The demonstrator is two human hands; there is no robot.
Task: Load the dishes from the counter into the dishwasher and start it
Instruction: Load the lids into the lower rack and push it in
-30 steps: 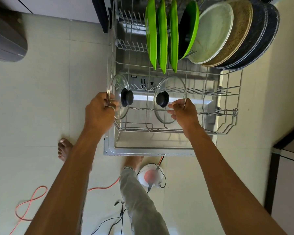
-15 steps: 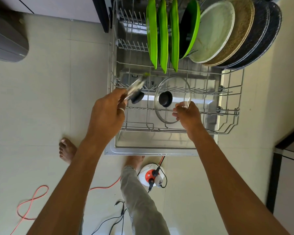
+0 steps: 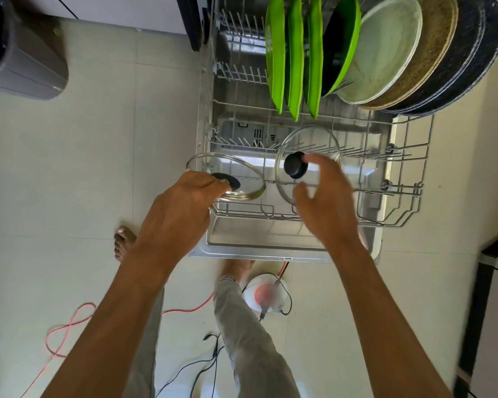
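Note:
The dishwasher's lower wire rack [image 3: 397,193] is pulled out over the open door. My left hand [image 3: 179,214] grips a glass lid with a black knob [image 3: 242,179], held tilted almost flat over the rack's front left corner. A second glass lid [image 3: 314,145] stands upright in the rack's front tines, its black knob facing me. My right hand [image 3: 325,202] hovers just in front of that lid with fingers spread, holding nothing. Green plates [image 3: 293,53], a white plate [image 3: 385,53], a tan plate and dark plates stand in the rack's back rows.
The steel dishwasher door [image 3: 270,242] lies open below the rack. A grey bin [image 3: 26,67] stands on the floor at far left. An orange cord [image 3: 69,326], black cables and a white cord reel [image 3: 265,294] lie by my feet. A dark cabinet edge [image 3: 495,254] is at right.
My right hand let go of the upright lid and drew back with fingers apart. My left hand turned its lid from upright to nearly flat over the rack's left corner.

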